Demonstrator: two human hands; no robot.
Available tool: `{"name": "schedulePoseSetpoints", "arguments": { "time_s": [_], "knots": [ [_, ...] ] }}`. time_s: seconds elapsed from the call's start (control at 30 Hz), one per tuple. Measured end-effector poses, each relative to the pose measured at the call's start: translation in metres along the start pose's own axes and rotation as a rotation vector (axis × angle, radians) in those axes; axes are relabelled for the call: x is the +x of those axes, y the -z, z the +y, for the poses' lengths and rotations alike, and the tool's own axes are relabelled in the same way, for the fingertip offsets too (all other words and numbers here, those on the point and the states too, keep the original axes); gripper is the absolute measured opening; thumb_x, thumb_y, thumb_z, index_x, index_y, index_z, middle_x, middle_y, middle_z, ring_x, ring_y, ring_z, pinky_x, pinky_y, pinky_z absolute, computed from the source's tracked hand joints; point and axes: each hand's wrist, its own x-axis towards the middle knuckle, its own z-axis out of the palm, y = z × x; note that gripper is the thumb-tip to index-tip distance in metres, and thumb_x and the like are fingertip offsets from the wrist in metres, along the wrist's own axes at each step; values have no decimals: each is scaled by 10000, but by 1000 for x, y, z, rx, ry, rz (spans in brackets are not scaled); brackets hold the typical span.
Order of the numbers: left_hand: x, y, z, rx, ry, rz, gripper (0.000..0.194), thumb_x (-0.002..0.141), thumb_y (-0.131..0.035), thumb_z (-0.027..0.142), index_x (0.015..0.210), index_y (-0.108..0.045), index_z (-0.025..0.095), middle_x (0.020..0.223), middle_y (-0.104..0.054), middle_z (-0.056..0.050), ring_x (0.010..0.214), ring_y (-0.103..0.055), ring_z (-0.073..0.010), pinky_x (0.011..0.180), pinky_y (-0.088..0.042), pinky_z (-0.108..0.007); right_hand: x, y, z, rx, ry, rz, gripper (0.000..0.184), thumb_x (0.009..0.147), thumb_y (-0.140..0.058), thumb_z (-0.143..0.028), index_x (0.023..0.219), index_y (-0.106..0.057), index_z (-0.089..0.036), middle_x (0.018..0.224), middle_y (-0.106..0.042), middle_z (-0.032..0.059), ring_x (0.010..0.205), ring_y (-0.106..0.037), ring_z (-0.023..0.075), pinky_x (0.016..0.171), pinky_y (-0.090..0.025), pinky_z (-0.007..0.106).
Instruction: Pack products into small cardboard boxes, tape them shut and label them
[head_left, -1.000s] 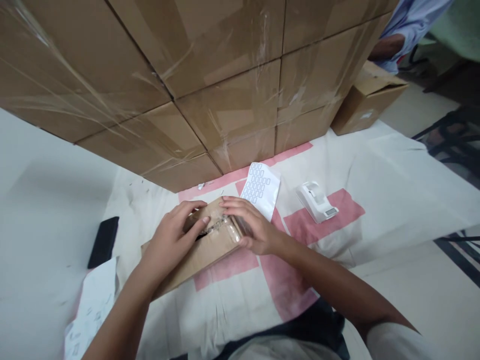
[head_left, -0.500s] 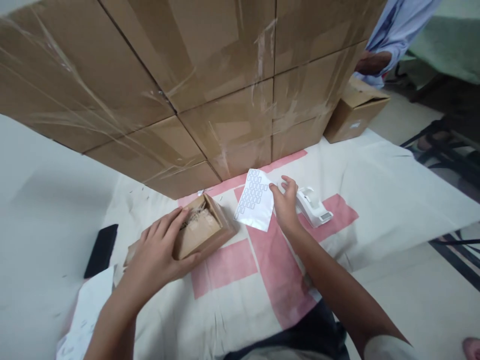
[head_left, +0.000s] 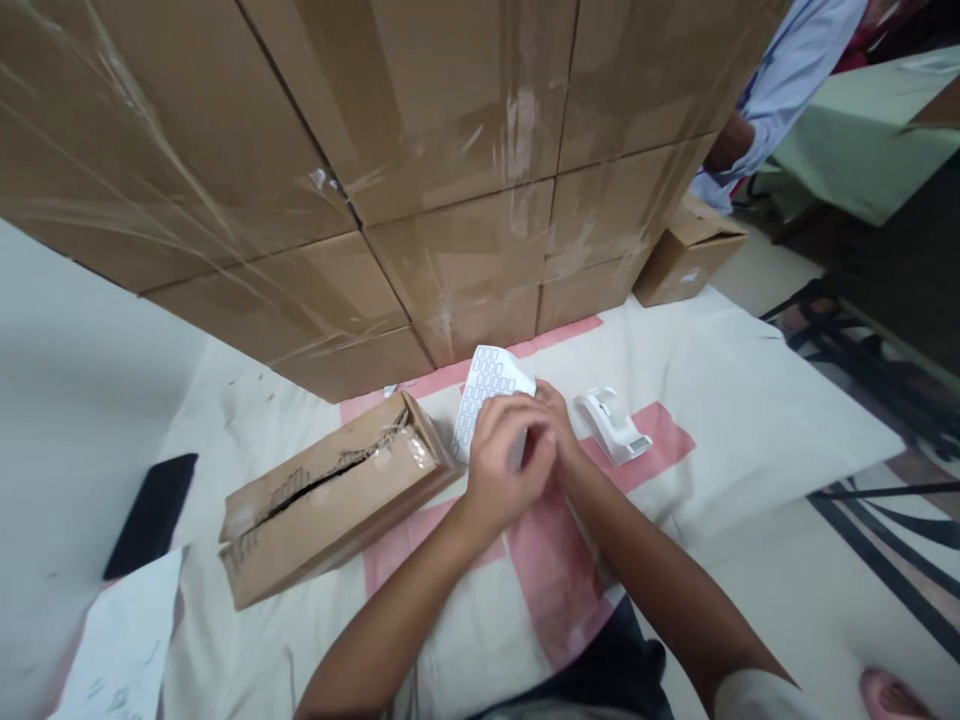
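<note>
Both my hands meet over a white sticker sheet (head_left: pixel 484 392) printed with small blue-edged labels. My left hand (head_left: pixel 504 462) curls its fingers over the sheet's lower right part, gripping it. My right hand (head_left: pixel 555 432) sits just behind, mostly covered by the left, its fingers bent at the sheet's edge. A long brown cardboard box (head_left: pixel 330 497) with a torn, taped top seam lies on the cloth to the left, with no hand on it.
A white handheld device (head_left: pixel 611 424) lies right of my hands on the white and pink cloth (head_left: pixel 735 400). A wall of taped cartons (head_left: pixel 375 150) stands behind. A black phone (head_left: pixel 150 512) and paper (head_left: pixel 120 650) lie left. A person's sleeve (head_left: pixel 780 80) shows at far right.
My left hand let go of the cardboard box and moved right to the sticker sheet. My right hand drew back from the white device to the sheet. The box now lies free.
</note>
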Motion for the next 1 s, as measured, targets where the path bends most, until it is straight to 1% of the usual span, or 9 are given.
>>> {"name": "schedulePoseSetpoints", "arguments": {
  "time_s": [0.1,0.17,0.27,0.33,0.43,0.6,0.8,0.9,1.0],
  "knots": [
    [12,-17,-35,126,99,106,195,975,-501,313,1069,-651,230,1093,-611,-111,1105,-571,-266,1017,-458,-492,-3,1,-13,10,6,-60,264,713,-686,-273,958,-627,-194,779,-674,-24,737,-643,173,697,-532,280],
    [13,-15,-52,230,140,117,303,976,-506,311,1230,-639,215,1220,-558,-135,1186,-504,-290,1062,-415,-502,-4,2,-23,-12,22,-114,253,722,-675,-245,970,-641,-208,836,-690,-23,759,-641,169,695,-524,267],
    [10,-7,-60,402,171,134,429,980,-507,301,1398,-576,236,1379,-456,-146,1258,-419,-321,1097,-358,-523,-7,1,-35,-52,36,-215,298,724,-690,-228,1018,-644,-233,944,-714,-13,849,-661,192,737,-536,281],
    [9,-4,-61,483,166,163,414,968,-536,290,1374,-610,263,1402,-435,-138,1254,-411,-329,1094,-346,-521,-8,1,-38,-60,20,-274,330,732,-690,-227,1059,-646,-240,990,-722,-4,889,-670,208,755,-538,296],
    [10,-2,-62,509,163,204,305,939,-583,265,1220,-701,241,1367,-467,-141,1211,-440,-319,1061,-363,-491,-9,0,-38,-63,-4,-306,348,737,-685,-224,1083,-655,-240,986,-726,-1,881,-670,210,719,-520,290],
    [12,2,-69,547,133,243,147,931,-611,243,1026,-722,220,1294,-561,-126,1159,-483,-305,1016,-367,-465,-8,-3,-36,-90,-26,-271,271,710,-680,-224,980,-660,-229,919,-718,-8,853,-661,208,665,-492,274],
    [8,1,-75,619,23,206,103,943,-615,245,978,-710,227,1262,-638,-115,1159,-494,-311,967,-336,-458,-1,-2,-32,-55,-60,-169,215,750,-691,-306,939,-629,-223,859,-716,-7,769,-674,205,671,-531,303],
    [6,0,-77,609,-28,203,76,941,-618,233,953,-693,225,1222,-678,-96,1138,-517,-300,956,-320,-448,7,6,-22,-67,-42,-121,239,781,-678,-337,984,-624,-223,842,-713,6,773,-687,220,690,-564,338],
    [2,-2,-80,476,13,205,70,959,-593,225,962,-663,222,1124,-714,-65,1086,-567,-259,944,-320,-422,15,14,-12,-269,69,-15,346,842,-621,-357,1162,-601,-227,958,-710,45,854,-698,234,734,-586,370]
  ]
}}
